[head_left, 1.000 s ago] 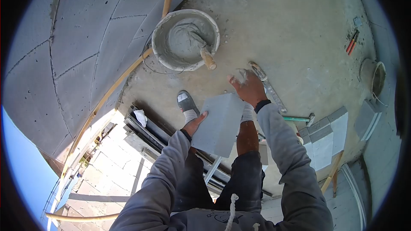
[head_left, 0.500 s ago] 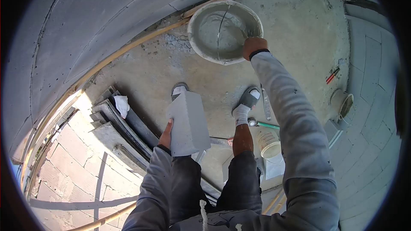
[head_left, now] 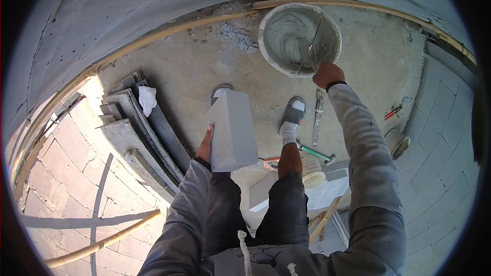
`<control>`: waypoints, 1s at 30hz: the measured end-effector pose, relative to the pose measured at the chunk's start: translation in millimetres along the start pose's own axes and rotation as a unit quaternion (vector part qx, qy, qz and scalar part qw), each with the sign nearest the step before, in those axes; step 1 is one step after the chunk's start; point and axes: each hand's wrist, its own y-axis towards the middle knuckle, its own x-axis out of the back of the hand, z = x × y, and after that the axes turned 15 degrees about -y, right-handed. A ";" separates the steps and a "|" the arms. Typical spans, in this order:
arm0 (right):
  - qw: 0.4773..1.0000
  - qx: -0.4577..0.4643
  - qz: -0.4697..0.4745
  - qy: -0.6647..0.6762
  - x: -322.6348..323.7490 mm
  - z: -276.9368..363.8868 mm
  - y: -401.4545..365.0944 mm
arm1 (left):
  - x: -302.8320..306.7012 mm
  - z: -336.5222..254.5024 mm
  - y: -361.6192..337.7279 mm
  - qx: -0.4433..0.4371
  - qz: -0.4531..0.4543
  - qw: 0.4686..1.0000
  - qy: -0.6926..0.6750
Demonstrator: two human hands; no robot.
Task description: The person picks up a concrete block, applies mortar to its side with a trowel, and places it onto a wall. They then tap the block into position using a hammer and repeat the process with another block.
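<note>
A pale grey block (head_left: 234, 133) is held upright in front of my left leg. My left hand (head_left: 205, 144) grips its left side, thumb on the near face and the other fingers hidden. At the top stands a large round tub (head_left: 263, 41) of wet grey mortar (head_left: 291, 36), with swirl marks in it. My right hand (head_left: 328, 74) is closed at the tub's lower right rim, round the handle of a tool whose blade is hard to make out in the shade. A thin wire handle crosses the tub.
Dark planks (head_left: 148, 128) with a white bag (head_left: 147, 100) lie at left. Beside my right foot are a long metal tool (head_left: 317, 120), a green-handled tool (head_left: 314, 153) and a bucket (head_left: 312, 176). Red-handled pliers (head_left: 393, 113) and another bucket (head_left: 396, 143) are at right.
The view has shifted, so the tub appears farther right. My right hand has moved to the tub's near rim, and the mortar shows new swirls. My left hand still holds the block.
</note>
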 end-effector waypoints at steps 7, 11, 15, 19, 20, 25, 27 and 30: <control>0.970 0.001 0.031 0.240 -40.7 -29.0 0.4 | -45.2 19.2 -6.4 -0.027 0.027 0.999 -0.002; 0.876 0.003 0.055 0.479 -72.0 -76.9 -51.2 | -60.7 51.5 -7.8 -0.011 0.069 0.997 -0.024; 0.808 0.003 0.022 0.588 -88.3 -113.0 -96.1 | -76.1 107.4 -2.1 -0.032 0.056 0.998 -0.019; 0.785 -0.003 0.025 0.619 -69.1 -143.3 -159.9 | -130.3 153.1 -14.9 -0.009 0.054 0.998 -0.019; 0.788 -0.002 0.025 0.616 -60.1 -150.3 -182.1 | -153.5 158.9 -25.4 -0.013 0.039 0.999 -0.011; 0.813 0.016 -0.050 0.580 -6.5 -184.1 -285.6 | -200.7 175.4 -9.3 -0.054 0.128 0.989 -0.046; 0.823 0.024 -0.059 0.564 13.0 -196.9 -320.9 | -208.1 169.4 0.2 -0.060 0.160 0.984 -0.041; 0.837 0.040 -0.088 0.538 38.6 -206.3 -357.9 | -236.5 152.0 -8.9 -0.073 0.208 0.975 -0.040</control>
